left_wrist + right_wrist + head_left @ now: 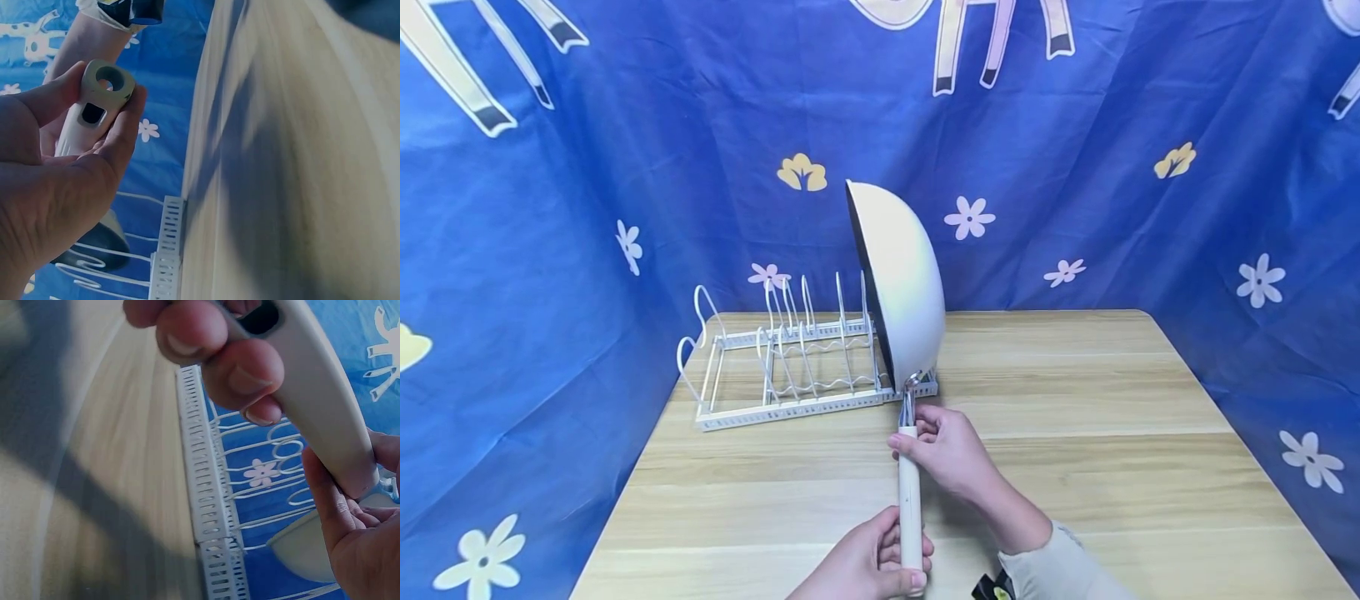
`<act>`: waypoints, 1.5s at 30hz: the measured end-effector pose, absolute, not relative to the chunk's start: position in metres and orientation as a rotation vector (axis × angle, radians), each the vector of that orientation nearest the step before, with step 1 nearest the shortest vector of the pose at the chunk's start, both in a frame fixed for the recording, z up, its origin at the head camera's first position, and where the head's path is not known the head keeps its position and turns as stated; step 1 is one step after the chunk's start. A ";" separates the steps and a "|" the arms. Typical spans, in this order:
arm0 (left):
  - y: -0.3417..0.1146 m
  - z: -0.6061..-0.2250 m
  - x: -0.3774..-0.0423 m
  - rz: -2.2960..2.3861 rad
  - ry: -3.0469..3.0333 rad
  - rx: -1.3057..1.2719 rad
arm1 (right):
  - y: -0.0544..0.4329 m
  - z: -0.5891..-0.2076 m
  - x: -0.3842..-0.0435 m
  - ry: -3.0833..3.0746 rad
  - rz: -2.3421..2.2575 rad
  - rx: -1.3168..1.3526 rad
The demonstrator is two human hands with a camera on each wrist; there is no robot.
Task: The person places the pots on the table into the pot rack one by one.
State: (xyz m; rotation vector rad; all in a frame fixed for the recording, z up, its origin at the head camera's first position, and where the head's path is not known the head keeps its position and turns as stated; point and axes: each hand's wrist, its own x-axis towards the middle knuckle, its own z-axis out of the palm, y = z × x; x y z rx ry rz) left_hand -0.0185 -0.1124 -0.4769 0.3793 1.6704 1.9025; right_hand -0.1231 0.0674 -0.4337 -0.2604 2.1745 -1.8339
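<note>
A white wok (904, 275) with a dark inside stands on its side, its open face turned left, over the right end of a white wire rack (820, 407). Toward me runs its pale handle (910, 508). My left hand (865, 558) pinches the handle's end between thumb and fingers; the hole there shows in the left wrist view. Higher up, close to the metal neck, my right hand (958, 454) grips the handle from the right. Whether the wok's lower edge is seated between the rack's wires is hidden.
The rack's upright wire loops (805, 358) rise left of the wok. Everything stands on a wooden table (1075, 467). A blue patterned cloth (1052, 167) hangs behind it and at both sides. A black device (992, 587) sits by the right sleeve.
</note>
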 end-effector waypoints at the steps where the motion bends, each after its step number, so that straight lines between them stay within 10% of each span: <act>1: -0.114 -0.478 -0.019 1.898 1.669 0.392 | 0.066 -0.436 -0.124 2.172 -1.833 -0.259; 45: -0.122 -0.496 -0.038 1.533 2.102 0.214 | 0.070 -0.483 -0.143 1.854 -1.863 -0.273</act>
